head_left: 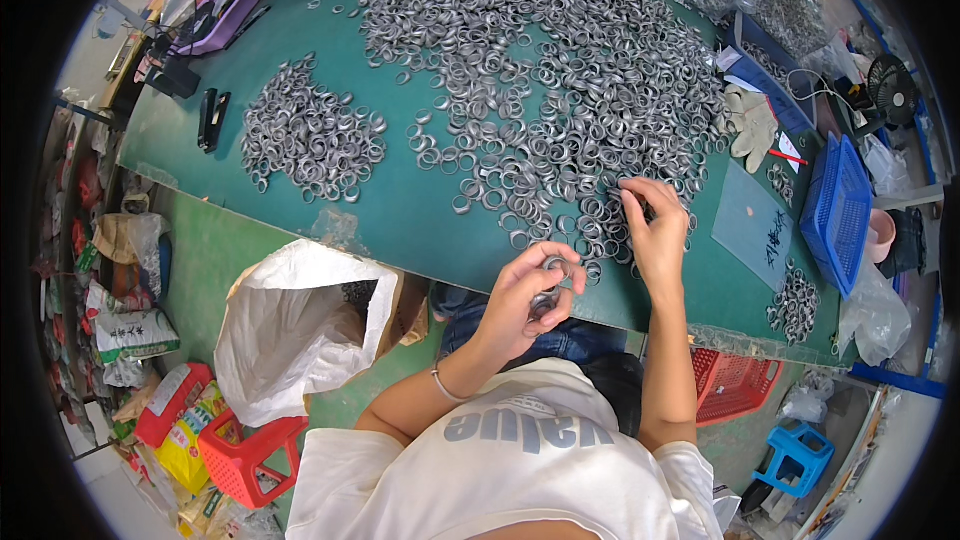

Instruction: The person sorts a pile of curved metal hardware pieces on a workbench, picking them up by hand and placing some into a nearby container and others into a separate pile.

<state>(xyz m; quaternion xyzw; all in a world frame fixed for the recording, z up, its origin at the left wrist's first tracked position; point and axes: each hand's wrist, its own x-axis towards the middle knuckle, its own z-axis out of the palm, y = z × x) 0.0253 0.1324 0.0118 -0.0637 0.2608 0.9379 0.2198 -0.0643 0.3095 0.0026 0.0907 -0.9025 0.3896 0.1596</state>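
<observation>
My left hand is held above the near edge of the green table, closed around a small stack of grey metal rings. My right hand rests on the table with its fingertips in the near edge of the big heap of grey metal rings. Whether it pinches a ring cannot be made out. A smaller heap of rings lies to the left on the same table.
A white sack stands open on the floor below the table's left part. Blue baskets and a small ring pile sit at the right end. Cloth gloves, purple trays, a black stapler, and red and blue stools are around.
</observation>
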